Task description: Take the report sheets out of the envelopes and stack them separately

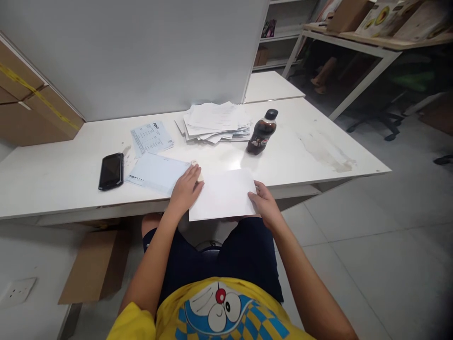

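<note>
A white sheet of paper [224, 194] extends past the desk's front edge. My right hand [266, 204] pinches its right side, thumb on top and fingers beneath. At the paper's left edge is my left hand [184, 191], closed over a small cream-coloured block [200, 177]. Parts of that block show past the fingertips and beside the thumb; its kind is unclear. Under and beside the left hand lies a pale blue printed sheet [155, 172]. Behind it are more pale blue printed slips [150, 137], overlapping one another.
A messy paper stack [215, 123] sits against the grey partition [141, 56]. A cola bottle [262, 132] stands upright to its right. A black phone [111, 171] lies on the left of the white desk [63, 193]. Cardboard boxes [38, 115] are at far left.
</note>
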Demonstrator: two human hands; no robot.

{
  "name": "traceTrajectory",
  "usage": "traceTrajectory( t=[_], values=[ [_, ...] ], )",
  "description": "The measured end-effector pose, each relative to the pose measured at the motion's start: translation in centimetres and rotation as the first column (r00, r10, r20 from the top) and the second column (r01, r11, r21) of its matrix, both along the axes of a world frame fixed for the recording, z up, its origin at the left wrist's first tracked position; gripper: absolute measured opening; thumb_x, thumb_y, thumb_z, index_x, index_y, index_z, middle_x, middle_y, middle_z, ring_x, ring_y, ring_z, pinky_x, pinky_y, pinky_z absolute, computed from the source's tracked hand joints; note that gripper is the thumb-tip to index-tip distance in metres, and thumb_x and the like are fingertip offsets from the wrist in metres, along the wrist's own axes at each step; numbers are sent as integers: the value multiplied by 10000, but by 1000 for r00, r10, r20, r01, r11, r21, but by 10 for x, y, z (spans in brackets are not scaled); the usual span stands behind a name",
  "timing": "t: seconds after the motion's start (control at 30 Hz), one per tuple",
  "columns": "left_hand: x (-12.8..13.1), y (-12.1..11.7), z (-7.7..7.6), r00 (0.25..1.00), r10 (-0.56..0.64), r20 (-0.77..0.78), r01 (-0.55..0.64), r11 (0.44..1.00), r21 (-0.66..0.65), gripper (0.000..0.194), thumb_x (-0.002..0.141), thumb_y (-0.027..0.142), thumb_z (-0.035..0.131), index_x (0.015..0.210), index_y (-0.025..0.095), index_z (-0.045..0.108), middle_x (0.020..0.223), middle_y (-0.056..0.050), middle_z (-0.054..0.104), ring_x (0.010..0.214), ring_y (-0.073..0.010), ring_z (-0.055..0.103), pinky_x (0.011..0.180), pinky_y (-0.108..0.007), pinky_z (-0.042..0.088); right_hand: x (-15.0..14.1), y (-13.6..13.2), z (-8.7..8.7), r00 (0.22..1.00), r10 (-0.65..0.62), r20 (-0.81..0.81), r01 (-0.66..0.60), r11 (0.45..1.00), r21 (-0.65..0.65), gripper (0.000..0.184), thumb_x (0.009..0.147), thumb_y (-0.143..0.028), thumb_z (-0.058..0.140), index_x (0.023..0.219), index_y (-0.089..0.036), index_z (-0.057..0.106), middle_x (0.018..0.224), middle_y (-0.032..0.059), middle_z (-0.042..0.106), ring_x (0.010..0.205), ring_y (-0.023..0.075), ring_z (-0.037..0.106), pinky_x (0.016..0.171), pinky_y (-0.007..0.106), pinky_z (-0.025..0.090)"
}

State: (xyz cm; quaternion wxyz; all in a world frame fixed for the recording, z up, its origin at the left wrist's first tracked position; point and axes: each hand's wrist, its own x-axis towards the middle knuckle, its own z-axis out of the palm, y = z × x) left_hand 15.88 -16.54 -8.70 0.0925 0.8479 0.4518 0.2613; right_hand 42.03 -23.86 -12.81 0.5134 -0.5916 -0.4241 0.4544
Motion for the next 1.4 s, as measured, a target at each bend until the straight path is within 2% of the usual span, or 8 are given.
traceTrajectory(
  t=[0.47, 0.63, 0.77, 0.87, 1.03, 1.13, 1.27, 1.4],
  values=[
    [6, 7, -14, 999, -39, -37, 40, 998, 40, 486, 976, 316, 394, 1419, 130, 472, 1505, -144, 457, 1444, -271, 356, 1173, -460, 310, 5, 12, 6, 995, -100, 26, 101, 994, -44, 404, 723, -317, 586, 1117, -227, 574, 981, 57, 707, 843, 250, 656, 745, 410, 529],
    [3, 14, -10, 995, -47, -92, 63, 982, 179, 459, 931, 296, 448, 1339, 117, 558, 1393, -186, 570, 1341, -317, 499, 1047, -455, 429, 16, 4, 58, 967, -81, 242, 46, 988, 148, 359, 774, -291, 569, 1126, -241, 616, 988, 50, 707, 904, 270, 645, 805, 452, 519],
    [3, 15, -16, 992, -6, -123, 42, 955, 295, 467, 921, 279, 462, 1339, 91, 552, 1378, -211, 575, 1330, -331, 507, 1017, -456, 450, 26, 5, 108, 913, -272, 304, 112, 884, 455, 363, 846, -319, 552, 1203, -278, 594, 1147, 46, 667, 1038, 272, 622, 855, 433, 515],
    [3, 14, -19, 990, 6, -141, 42, 940, 337, 438, 928, 282, 469, 1307, 92, 578, 1312, -217, 622, 1294, -333, 541, 1004, -457, 462, 22, 58, 120, 913, -281, 296, 84, 839, 537, 363, 865, -319, 532, 1221, -268, 575, 1145, 58, 653, 1045, 252, 620, 855, 402, 516],
    [2, 10, -20, 987, 33, -155, 29, 925, 380, 476, 943, 261, 442, 1387, 105, 516, 1377, -185, 585, 1316, -308, 526, 1035, -427, 442, 4, 204, 100, 939, -171, 300, 38, 916, 400, 370, 858, -225, 475, 1212, -174, 570, 1072, 93, 665, 976, 235, 631, 847, 399, 517],
    [2, 10, -22, 984, 64, -168, 12, 909, 418, 486, 942, 257, 445, 1399, 106, 509, 1368, -175, 594, 1309, -297, 536, 1022, -407, 447, 1, 267, 91, 883, -196, 427, 56, 946, 319, 418, 838, -163, 464, 1244, -121, 556, 1124, 141, 656, 1019, 263, 612, 899, 425, 489],
    [2, 10, -25, 983, 61, -176, 29, 884, 467, 482, 935, 238, 456, 1391, 98, 517, 1356, -164, 606, 1301, -284, 547, 1020, -385, 446, -2, 298, 89, 674, -231, 701, 40, 960, 278, 517, 856, -206, 490, 1358, -80, 481, 1246, 222, 596, 1184, 360, 519, 1000, 548, 371],
    [1, 10, -25, 982, 76, -174, 19, 873, 487, 485, 931, 239, 463, 1390, 90, 518, 1350, -170, 610, 1286, -289, 559, 1001, -384, 454, -29, 274, 85, 434, -296, 851, -34, 938, 344, 583, 897, -216, 445, 1454, -74, 350, 1449, 268, 416, 1352, 394, 328, 1053, 602, 241]
  ],
)
